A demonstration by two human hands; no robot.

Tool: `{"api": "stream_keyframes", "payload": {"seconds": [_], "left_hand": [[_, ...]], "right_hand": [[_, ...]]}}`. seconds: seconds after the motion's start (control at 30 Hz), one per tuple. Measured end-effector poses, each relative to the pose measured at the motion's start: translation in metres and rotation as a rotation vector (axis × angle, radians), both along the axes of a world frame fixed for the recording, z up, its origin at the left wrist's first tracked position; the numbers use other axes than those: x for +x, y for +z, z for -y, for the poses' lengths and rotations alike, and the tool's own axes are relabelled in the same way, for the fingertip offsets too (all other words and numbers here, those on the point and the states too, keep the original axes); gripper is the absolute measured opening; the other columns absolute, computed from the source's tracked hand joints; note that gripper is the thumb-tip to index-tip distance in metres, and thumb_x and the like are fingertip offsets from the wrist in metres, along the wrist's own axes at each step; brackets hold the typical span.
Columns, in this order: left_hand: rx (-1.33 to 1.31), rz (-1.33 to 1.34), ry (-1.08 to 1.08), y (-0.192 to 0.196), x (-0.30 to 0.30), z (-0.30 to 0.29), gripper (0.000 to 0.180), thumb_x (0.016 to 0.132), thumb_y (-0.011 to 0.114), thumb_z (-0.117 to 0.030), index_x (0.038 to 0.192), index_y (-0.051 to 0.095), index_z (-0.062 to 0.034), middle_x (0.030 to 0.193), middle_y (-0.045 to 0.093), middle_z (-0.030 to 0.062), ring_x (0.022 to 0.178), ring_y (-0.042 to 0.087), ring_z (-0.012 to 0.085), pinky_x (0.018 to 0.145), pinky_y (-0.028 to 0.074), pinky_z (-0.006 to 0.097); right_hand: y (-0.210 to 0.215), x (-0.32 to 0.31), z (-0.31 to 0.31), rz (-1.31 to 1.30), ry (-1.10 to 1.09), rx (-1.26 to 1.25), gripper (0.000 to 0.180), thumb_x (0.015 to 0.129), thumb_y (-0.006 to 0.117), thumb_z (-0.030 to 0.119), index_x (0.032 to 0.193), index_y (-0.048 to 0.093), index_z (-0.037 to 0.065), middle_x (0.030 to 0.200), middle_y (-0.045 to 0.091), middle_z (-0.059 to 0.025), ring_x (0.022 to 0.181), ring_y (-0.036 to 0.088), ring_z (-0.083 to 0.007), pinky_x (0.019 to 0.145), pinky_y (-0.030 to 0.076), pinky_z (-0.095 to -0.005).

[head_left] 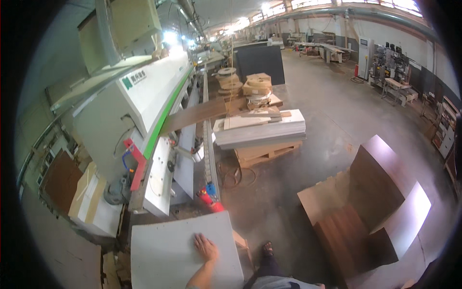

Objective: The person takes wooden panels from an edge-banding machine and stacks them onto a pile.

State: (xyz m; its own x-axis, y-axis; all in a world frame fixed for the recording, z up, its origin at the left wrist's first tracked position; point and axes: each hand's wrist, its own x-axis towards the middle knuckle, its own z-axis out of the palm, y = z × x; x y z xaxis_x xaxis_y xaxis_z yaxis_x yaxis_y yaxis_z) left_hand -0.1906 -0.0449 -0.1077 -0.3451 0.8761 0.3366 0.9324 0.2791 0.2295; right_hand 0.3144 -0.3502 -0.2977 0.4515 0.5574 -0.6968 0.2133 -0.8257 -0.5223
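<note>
My left hand lies palm down on a pale grey-white panel, its fingers stretched out and holding nothing. The panel is broad and flat, close in front of me at the lower left, by the near end of a long white machine with a green stripe. My right hand does not show. Farther along the machine, a long brown wood-grain board sticks out across its rail toward the right.
A red cylindrical part juts from the rail beyond the panel. Stacked pale boards rest on a wooden pallet, with rolls of edging behind. An opened cardboard box holding brown boards stands on the floor at right.
</note>
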Motion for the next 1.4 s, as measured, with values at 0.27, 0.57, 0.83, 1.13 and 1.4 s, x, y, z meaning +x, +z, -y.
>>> {"api": "stream_keyframes", "payload": {"seconds": [0.27, 0.57, 0.83, 1.13, 1.4], "left_hand": [[-0.012, -0.016, 0.019, 0.008, 0.005, -0.001, 0.049, 0.091, 0.047, -0.019, 0.133, 0.045, 0.0055, 0.146, 0.037, 0.0249, 0.138, 0.031, 0.0397, 0.112, 0.025, 0.052], [0.032, 0.105, -0.027, 0.006, -0.011, -0.01, 0.05, 0.086, 0.054, -0.012, 0.133, 0.044, 0.0044, 0.143, 0.039, 0.026, 0.136, 0.033, 0.0419, 0.111, 0.024, 0.056], [0.34, 1.086, 0.224, 0.017, -0.057, -0.074, 0.051, 0.083, 0.065, -0.006, 0.13, 0.048, 0.0068, 0.128, 0.054, 0.0206, 0.119, 0.053, 0.0318, 0.103, 0.04, 0.043], [0.6, 1.824, 0.373, 0.057, -0.142, -0.25, 0.05, 0.09, 0.06, -0.021, 0.13, 0.044, 0.0049, 0.113, 0.06, 0.0169, 0.097, 0.059, 0.0258, 0.089, 0.047, 0.038], [0.826, 2.156, 0.203, 0.069, -0.214, -0.318, 0.075, 0.093, 0.058, -0.041, 0.141, 0.027, 0.0072, 0.129, 0.046, 0.0239, 0.109, 0.055, 0.0334, 0.102, 0.043, 0.043]], "right_hand": [[0.025, 0.012, -0.041, -0.303, -0.26, 0.143, 0.024, 0.081, 0.063, 0.015, 0.095, 0.068, -0.004, 0.08, 0.068, -0.0106, 0.072, 0.066, -0.0193, 0.064, 0.053, -0.0309], [0.092, -0.011, -0.222, -0.343, -0.121, 0.26, 0.029, 0.084, 0.062, 0.016, 0.106, 0.066, -0.004, 0.087, 0.066, -0.0093, 0.075, 0.063, -0.019, 0.065, 0.052, -0.0322], [0.173, -0.118, -0.482, -0.582, 0.092, 0.415, 0.034, 0.091, 0.063, 0.022, 0.114, 0.062, -0.002, 0.095, 0.065, -0.0086, 0.084, 0.064, -0.0201, 0.075, 0.053, -0.0336], [0.283, -0.3, -0.702, -1.083, 0.009, 0.465, 0.057, 0.095, 0.059, 0.036, 0.133, 0.04, -0.001, 0.126, 0.051, -0.0235, 0.111, 0.056, -0.0307, 0.098, 0.047, -0.041], [0.295, -0.381, -0.708, -1.359, -0.309, 0.625, 0.062, 0.092, 0.063, 0.04, 0.133, 0.045, -0.003, 0.128, 0.053, -0.0171, 0.121, 0.048, -0.03, 0.105, 0.038, -0.0429]]}}
